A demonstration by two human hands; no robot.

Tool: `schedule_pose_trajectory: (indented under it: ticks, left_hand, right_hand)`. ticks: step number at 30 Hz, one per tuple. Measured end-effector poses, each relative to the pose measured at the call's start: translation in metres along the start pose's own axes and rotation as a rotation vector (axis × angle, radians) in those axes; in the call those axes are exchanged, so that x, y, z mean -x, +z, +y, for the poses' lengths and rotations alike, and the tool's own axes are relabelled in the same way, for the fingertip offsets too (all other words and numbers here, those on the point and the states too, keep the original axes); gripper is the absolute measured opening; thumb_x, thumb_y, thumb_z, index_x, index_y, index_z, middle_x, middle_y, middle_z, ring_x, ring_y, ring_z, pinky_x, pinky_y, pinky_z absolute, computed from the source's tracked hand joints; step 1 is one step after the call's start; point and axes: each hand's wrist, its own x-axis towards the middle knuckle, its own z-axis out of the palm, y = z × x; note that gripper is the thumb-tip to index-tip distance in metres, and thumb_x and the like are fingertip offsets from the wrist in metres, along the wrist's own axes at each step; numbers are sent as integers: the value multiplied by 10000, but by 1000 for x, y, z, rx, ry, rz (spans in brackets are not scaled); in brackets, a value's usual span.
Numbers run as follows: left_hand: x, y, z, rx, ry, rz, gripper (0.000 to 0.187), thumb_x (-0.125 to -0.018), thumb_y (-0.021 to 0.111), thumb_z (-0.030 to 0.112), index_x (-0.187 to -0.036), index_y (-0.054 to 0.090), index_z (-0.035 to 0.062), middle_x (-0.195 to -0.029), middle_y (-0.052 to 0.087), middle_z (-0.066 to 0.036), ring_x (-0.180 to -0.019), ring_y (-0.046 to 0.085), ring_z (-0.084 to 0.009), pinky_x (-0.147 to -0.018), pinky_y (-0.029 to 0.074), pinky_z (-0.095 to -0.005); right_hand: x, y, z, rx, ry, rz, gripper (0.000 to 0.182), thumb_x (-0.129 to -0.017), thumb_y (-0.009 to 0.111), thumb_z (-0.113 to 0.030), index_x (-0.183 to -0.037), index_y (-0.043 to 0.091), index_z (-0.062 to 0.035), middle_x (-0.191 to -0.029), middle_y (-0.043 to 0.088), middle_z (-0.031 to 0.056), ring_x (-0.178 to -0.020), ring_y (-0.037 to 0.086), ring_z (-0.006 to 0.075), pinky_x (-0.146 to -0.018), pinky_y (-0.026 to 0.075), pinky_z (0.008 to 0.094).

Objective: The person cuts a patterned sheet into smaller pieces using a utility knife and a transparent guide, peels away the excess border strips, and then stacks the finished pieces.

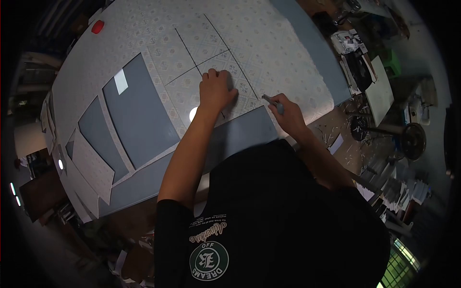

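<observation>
A pale patterned sheet [269, 57] lies over the grey tabletop, with dark lines running across it. My left hand [216, 91] presses down on the sheet between two long dark lines, fingers bent and thumb apart, holding nothing. To its right, near the sheet's front edge, my right hand [289, 115] is closed around a slim grey tool that looks like a utility knife [279, 107]. The tool's tip meets the sheet close to the lower end of the right-hand line. Further left, openings in the sheet show the grey tabletop [144, 108].
A small red round object [97, 27] sits on the sheet at the far left. Loose patterned offcuts [91, 168] overhang the left table edge. On the right stand a round stool [413, 140], paper stacks [406, 189] and a floor strewn with scraps.
</observation>
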Motion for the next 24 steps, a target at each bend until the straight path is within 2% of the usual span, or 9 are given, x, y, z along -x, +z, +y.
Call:
schedule_pose_trajectory:
  ticks: [4,6,10,12,16,18,21,24]
  left_hand:
    - [-2,7,4,-16,-14,-10,638,-725,845,343,-1264,626,81,-1236,568,-194,-1134,554,-398,-941,514,-474]
    - [1,9,1,46,16,39,631,-696,865,337,-1209,613,71,-1243,543,-184,-1144,536,-387,-890,515,-511]
    - [10,9,0,36,14,76,660,-689,872,340,-1234,608,78,-1269,539,-170,-1164,521,-384,-903,504,-523]
    - [10,6,1,17,-22,14,720,-718,855,374,-1335,597,105,-1328,535,-171,-1208,515,-379,-956,498,-507]
    - [2,-6,4,19,-45,-46,781,-701,865,385,-1371,569,113,-1346,525,-178,-1208,520,-387,-948,503,-512]
    - [-6,-11,5,-25,-89,-155,879,-684,883,414,-1423,517,111,-1368,514,-182,-1227,520,-398,-945,510,-513]
    - [-13,-7,5,-56,-82,-119,890,-633,928,405,-1349,520,69,-1327,515,-177,-1205,528,-397,-919,503,-551]
    - [-17,-11,7,-41,-99,-185,915,-620,940,401,-1352,511,59,-1337,510,-177,-1227,518,-406,-926,502,-560]
  right_hand:
    - [2,2,-2,23,-8,33,254,-961,701,-188,-1143,571,-67,-1000,721,170,-893,714,375,-754,545,421]
    - [1,0,-5,36,15,-4,247,-965,691,-184,-1143,565,-69,-1017,721,170,-906,712,383,-761,546,428]
    - [1,-1,-6,56,57,-48,242,-967,684,-184,-1144,567,-67,-1019,723,167,-898,711,381,-761,547,430]
    - [0,-3,-8,55,58,-76,228,-971,670,-174,-1137,565,-57,-1020,724,167,-895,709,383,-762,547,433]
    - [-5,-6,-14,34,64,-126,214,-974,658,-168,-1120,562,-44,-1014,726,168,-903,708,384,-763,545,436]
    - [-9,-5,-14,82,47,-140,207,-973,655,-167,-1104,562,-36,-1005,725,165,-900,707,379,-764,543,441]
    - [-11,-4,-17,110,95,-149,214,-968,659,-172,-1104,564,-36,-1010,722,161,-893,705,375,-767,540,443]
    - [-9,4,-16,61,117,-86,200,-954,671,-153,-1089,577,-38,-1022,714,168,-913,699,369,-775,536,435]
